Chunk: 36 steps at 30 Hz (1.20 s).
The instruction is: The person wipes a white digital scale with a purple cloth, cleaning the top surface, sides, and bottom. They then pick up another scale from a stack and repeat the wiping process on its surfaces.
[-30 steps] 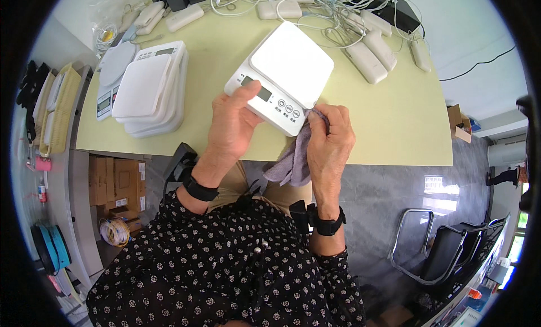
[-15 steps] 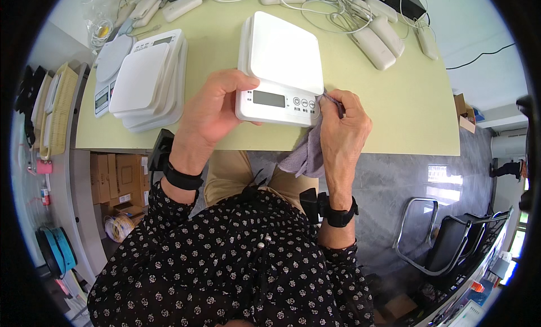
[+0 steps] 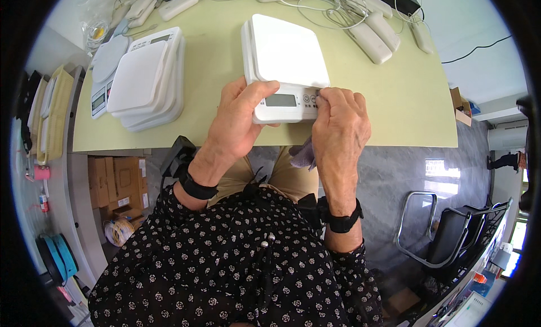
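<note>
A white digital kitchen scale [image 3: 288, 51] with a square platform lies near the front edge of the table, its small grey display toward me. My left hand [image 3: 239, 115] is closed on its front left corner, thumb on top beside the display and fingers underneath. At the front right corner, my right hand [image 3: 341, 121] pinches a grey-purple cloth [image 3: 303, 155] against the button panel, covering part of the buttons. The cloth hangs down below the table edge, mostly hidden behind the right hand.
More white scales [image 3: 138, 79] are stacked on the left of the yellow-green table [image 3: 211, 51]. Several white oblong devices [image 3: 369, 38] with tangled cables lie along the far side. Cardboard boxes [image 3: 125, 183] stand under the table; a black chair [image 3: 448, 237] is at the right.
The scale has shifted slightly right, and my left hand has moved right with it. My right hand has brought the cloth from the scale's right side onto its button panel.
</note>
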Each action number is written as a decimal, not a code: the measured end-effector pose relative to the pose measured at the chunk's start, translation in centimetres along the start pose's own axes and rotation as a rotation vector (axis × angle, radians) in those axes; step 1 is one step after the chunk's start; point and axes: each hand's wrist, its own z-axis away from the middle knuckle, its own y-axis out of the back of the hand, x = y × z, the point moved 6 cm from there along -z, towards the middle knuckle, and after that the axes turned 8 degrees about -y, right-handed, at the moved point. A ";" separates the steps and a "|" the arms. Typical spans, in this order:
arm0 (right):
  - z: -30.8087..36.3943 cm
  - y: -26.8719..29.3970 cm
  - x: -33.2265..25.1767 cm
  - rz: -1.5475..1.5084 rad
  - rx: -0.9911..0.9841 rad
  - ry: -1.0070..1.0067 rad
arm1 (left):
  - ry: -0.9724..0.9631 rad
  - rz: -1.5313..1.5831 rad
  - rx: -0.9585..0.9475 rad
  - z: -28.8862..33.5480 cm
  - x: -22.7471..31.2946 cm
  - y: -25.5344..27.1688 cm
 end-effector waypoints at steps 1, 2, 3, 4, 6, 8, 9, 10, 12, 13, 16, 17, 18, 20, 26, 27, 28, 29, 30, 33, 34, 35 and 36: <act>0.1 0.1 -0.3 0.007 -0.004 0.011 | -0.003 0.012 -0.001 0.1 -0.1 0.0; 0.1 0.2 -0.7 0.015 -0.006 0.028 | -0.017 0.046 -0.022 0.2 -0.1 -0.1; 0.2 0.2 -1.1 -0.004 -0.020 0.046 | -0.010 0.037 -0.021 0.3 -0.3 0.0; 0.1 0.2 -1.6 -0.022 -0.027 0.069 | -0.015 0.048 -0.043 0.3 -0.4 0.0; 0.3 0.2 -2.9 -0.108 -0.039 0.144 | -0.029 0.089 -0.056 0.5 -0.8 -0.2; 0.6 0.1 -4.5 -0.248 -0.033 0.250 | -0.019 0.131 -0.022 0.5 -1.6 -0.2; 0.9 -0.3 -4.7 -0.214 -0.091 0.196 | -0.002 0.165 -0.035 0.4 -1.7 -0.2; 0.8 -0.2 -4.8 -0.242 -0.087 0.187 | -0.043 0.246 -0.063 0.5 -1.6 -0.4; 1.0 -0.3 -4.7 -0.260 -0.128 0.180 | -0.034 0.324 -0.016 0.7 -1.9 -0.1; 1.1 -0.1 -4.6 -0.211 -0.111 0.215 | -0.045 0.292 -0.043 0.6 -1.9 -0.2; 0.7 0.0 -3.3 -0.066 -0.081 0.280 | -0.073 0.233 -0.088 -0.1 -1.8 -0.1; 0.5 0.0 -2.6 -0.030 -0.075 0.279 | -0.065 0.232 -0.075 -0.1 -2.0 0.0; 0.3 0.1 -2.0 -0.001 -0.068 0.276 | -0.029 0.226 -0.041 -0.1 -2.4 0.1; -0.2 0.4 -0.5 0.025 -0.072 0.232 | -0.037 0.247 -0.050 -0.2 -2.4 0.1; -1.2 0.4 1.7 0.074 -0.034 0.139 | -0.064 0.226 -0.053 -0.3 -2.5 0.3; -1.0 0.3 1.2 0.054 -0.045 0.166 | -0.066 0.230 -0.066 -0.4 -2.6 0.2; -0.7 0.2 0.6 0.033 -0.052 0.196 | -0.053 0.213 -0.048 -0.5 -2.7 0.4; -0.5 -0.1 -0.3 0.012 -0.062 0.227 | -0.082 0.231 -0.061 -0.5 -2.6 0.3; -0.2 -0.2 -1.2 -0.010 -0.059 0.256 | -0.091 0.229 -0.039 -0.4 -2.7 0.3; 1.2 -0.7 -4.5 -0.088 -0.053 0.327 | -0.084 0.289 -0.085 -0.2 -2.5 0.2; 1.6 -1.0 -5.4 -0.118 -0.068 0.332 | -0.048 0.284 -0.074 -0.1 -2.6 0.3; 1.9 -1.1 -5.6 -0.129 -0.099 0.287 | -0.042 0.333 -0.085 0.1 -2.5 0.2; 1.7 -1.0 -5.5 -0.129 -0.084 0.272 | -0.058 0.340 -0.097 0.2 -2.4 0.1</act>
